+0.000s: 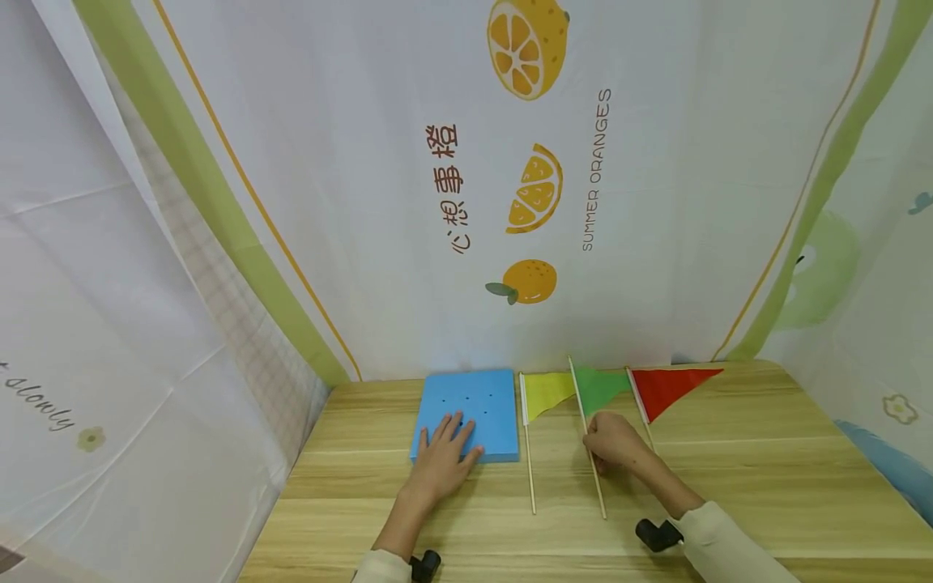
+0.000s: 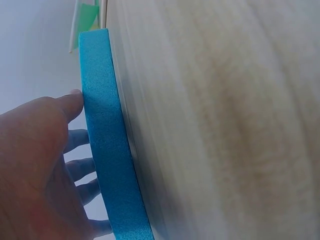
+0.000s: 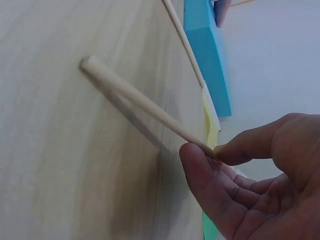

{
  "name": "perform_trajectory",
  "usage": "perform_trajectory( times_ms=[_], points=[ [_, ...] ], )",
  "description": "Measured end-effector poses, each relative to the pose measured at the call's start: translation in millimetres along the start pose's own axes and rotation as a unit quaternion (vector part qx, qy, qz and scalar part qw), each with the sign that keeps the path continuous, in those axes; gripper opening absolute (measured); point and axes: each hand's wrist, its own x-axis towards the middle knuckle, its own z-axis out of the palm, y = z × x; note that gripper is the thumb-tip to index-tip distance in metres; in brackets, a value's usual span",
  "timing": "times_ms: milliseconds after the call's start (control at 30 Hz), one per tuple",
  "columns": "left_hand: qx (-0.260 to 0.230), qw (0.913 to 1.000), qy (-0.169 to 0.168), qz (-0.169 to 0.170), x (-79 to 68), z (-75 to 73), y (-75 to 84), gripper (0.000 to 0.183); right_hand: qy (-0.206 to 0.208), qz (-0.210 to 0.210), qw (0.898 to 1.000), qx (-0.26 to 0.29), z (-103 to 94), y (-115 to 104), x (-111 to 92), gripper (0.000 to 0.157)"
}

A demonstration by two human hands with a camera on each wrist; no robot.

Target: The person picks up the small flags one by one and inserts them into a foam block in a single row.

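My left hand [image 1: 440,463] rests with spread fingers on top of a blue foam block [image 1: 498,429], which has several small dark holes. In the left wrist view, its fingertips touch the top face beside the block's thick edge [image 2: 102,120]. With thumb and forefinger, my right hand [image 1: 615,441] pinches the thin wooden stick of a green pennant flag [image 1: 599,389]. The right wrist view shows this stick [image 3: 137,100] slanting, its bare end low over the table with a shadow below. A yellow flag [image 1: 545,393] lies left of it, and a red flag [image 1: 669,390] lies to the right.
Everything lies on a wood-grain table [image 1: 736,486]. A white curtain [image 1: 364,202] printed with oranges stands right behind the block and flags, and more cloth hangs at both sides. Dark wrist devices [image 1: 658,535] sit by the sleeves.
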Motion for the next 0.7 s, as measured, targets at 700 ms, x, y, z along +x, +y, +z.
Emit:
perform_trajectory(
  times_ms=[700],
  points=[
    [0.0,0.9998,-0.021,-0.003,-1.7,-5.9,0.0,0.062,0.031,-0.065,0.996,0.056,-16.2,-31.3,2.5,0.013]
  ],
)
